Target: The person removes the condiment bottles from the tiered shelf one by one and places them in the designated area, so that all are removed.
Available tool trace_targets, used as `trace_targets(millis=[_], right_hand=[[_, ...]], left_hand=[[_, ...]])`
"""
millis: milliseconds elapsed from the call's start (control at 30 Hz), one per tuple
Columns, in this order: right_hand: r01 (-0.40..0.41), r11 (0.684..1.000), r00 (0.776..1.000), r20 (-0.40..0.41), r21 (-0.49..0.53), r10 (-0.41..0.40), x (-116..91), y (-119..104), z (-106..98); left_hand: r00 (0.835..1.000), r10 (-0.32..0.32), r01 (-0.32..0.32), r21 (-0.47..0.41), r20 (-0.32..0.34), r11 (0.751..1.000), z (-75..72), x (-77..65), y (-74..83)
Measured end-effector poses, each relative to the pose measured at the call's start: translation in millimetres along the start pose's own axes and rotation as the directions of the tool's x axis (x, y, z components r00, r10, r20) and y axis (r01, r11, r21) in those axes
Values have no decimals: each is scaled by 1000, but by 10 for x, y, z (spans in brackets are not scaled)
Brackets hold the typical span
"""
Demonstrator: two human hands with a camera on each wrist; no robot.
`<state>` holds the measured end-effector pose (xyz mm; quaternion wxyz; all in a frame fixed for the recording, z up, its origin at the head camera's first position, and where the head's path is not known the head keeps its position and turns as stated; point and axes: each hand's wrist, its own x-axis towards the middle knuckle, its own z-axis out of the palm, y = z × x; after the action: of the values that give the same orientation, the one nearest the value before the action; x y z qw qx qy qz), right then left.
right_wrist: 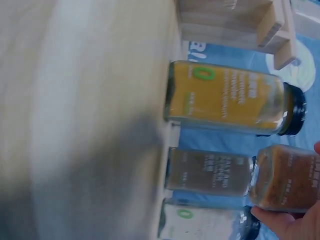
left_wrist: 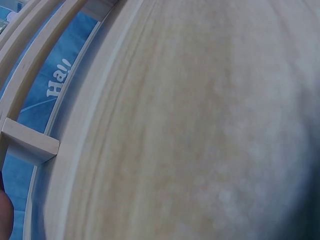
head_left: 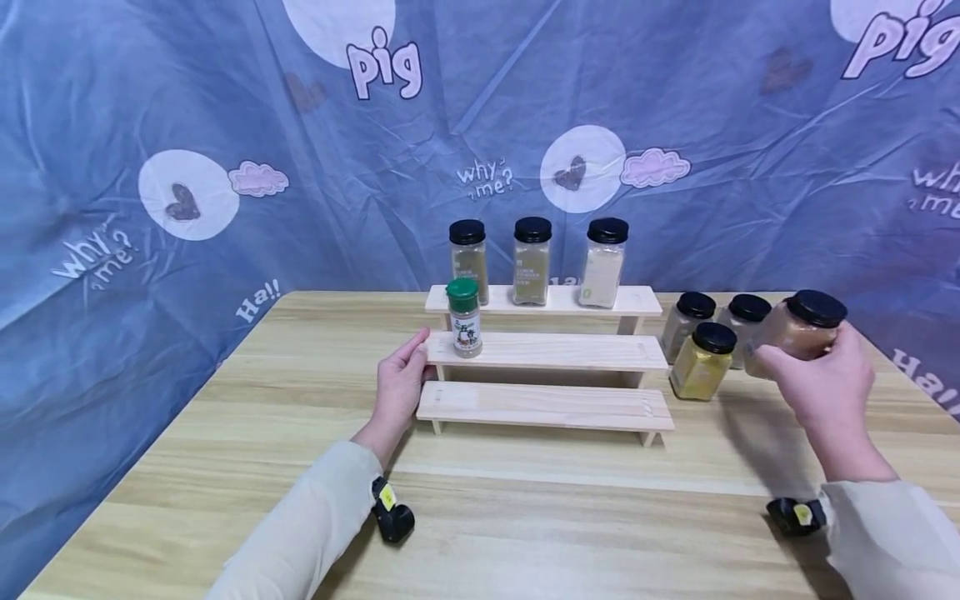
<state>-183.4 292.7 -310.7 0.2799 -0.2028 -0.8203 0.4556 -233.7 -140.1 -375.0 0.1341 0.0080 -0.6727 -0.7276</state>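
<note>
My right hand [head_left: 832, 379] holds a spice jar [head_left: 798, 329] of reddish-brown powder with a black lid. The jar is tilted and raised off the table at the right; the right wrist view shows the same spice jar [right_wrist: 287, 177] beside the fingers. My left hand [head_left: 401, 375] grips the left end of a three-step wooden rack [head_left: 555, 352] at its middle step, with some fingers hidden behind it. On that step stands a green-capped shaker bottle [head_left: 465, 321]. Along the top step are a brown-green spice jar [head_left: 471, 265], a cumin powder jar [head_left: 532, 265] and a white-labelled jar [head_left: 602, 265].
Right of the rack stand a yellow powder jar [head_left: 702, 367], a grey-brown jar [right_wrist: 210, 171] and a pale-labelled jar [right_wrist: 200, 222], all black-lidded. Nothing stands on the rack's lowest step [head_left: 543, 404]. A blue printed cloth [head_left: 337, 217] hangs behind the wooden table [head_left: 525, 517].
</note>
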Motion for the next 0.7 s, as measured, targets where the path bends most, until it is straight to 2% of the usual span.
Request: trace_targets(millis=[167, 300, 700], right_hand=[[37, 991, 988, 156, -126, -17, 50, 128, -9], [69, 975, 971, 240, -213, -17, 87, 195, -6], [174, 943, 935, 349, -283, -68, 144, 303, 44]], left_hand=[[1000, 1, -1, 5, -1, 1000, 0, -3, 0], [1000, 2, -2, 11, 1, 1000, -6, 1, -1], [1000, 3, -3, 17, -6, 1000, -3, 10, 2]])
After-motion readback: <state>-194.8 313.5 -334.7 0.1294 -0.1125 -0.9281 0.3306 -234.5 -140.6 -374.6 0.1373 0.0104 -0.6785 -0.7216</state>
